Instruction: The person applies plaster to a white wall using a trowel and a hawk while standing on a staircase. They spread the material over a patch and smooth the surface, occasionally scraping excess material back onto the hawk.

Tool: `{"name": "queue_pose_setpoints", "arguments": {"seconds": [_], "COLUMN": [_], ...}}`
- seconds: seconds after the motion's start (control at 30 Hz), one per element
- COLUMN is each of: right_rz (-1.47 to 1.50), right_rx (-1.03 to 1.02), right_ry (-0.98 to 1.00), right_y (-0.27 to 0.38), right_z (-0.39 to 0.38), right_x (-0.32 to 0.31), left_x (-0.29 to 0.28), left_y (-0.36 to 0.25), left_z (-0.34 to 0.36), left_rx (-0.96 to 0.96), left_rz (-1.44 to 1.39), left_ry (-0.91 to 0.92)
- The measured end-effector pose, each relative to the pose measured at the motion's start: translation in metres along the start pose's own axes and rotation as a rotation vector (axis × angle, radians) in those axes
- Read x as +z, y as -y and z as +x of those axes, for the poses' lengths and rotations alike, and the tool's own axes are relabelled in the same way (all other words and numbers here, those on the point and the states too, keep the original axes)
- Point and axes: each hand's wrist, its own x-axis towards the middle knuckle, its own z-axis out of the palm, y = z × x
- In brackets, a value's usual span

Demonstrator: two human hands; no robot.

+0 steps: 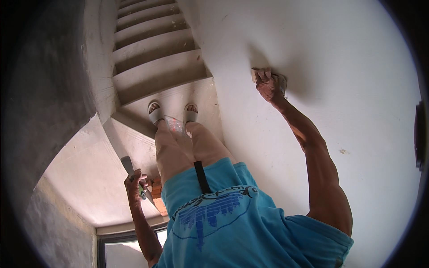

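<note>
A: Start close in; what is the left hand [136, 185] doing?
B: It hangs low beside the blue T-shirt [272, 223], fingers wrapped round what looks like a scraper [128, 165]; I'd keep the tool angled away from the leg, since the two are near each other; orange bricks [156, 191] show just beyond.
A: And the right hand [269, 87]?
B: Out at arm's length, fingers bent over a sanding block [254, 75], by its look, and gripping it; the block seems to lie against the white wall [357, 116], though the hand hides most of it.
A: How would you handle it well?
B: Even pressure across the whole face, in light, overlapping strokes; a tipped edge could score the surface; the slanting light should help pick out ridges.
A: What about footing?
B: Both sandals [154, 114] stand on a stair landing [206, 94], just short of the concrete steps [156, 67]; with the arm reaching that far, I'd move the feet rather than lean.
</note>
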Motion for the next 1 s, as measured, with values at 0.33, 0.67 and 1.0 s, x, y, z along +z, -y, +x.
{"name": "queue_pose_setpoints", "arguments": {"seconds": [0.33,0.67,1.0], "right_rz": [1.651,1.616,1.56], "right_rx": [-0.264,0.049,-0.037], "right_ry": [0.509,0.337,0.325], "right_y": [0.001,0.026,0.064], "right_z": [-0.13,-0.042,-0.083], "right_x": [-0.124,-0.105,-0.135], "left_x": [0.015,0.057,0.074], "left_y": [0.057,0.004,0.007], "left_z": [-0.017,-0.011,0.006], "left_rx": [-0.06,0.057,-0.078], "left_rz": [-0.111,-0.479,-0.716], "left_ry": [-0.099,0.098,0.178]}}
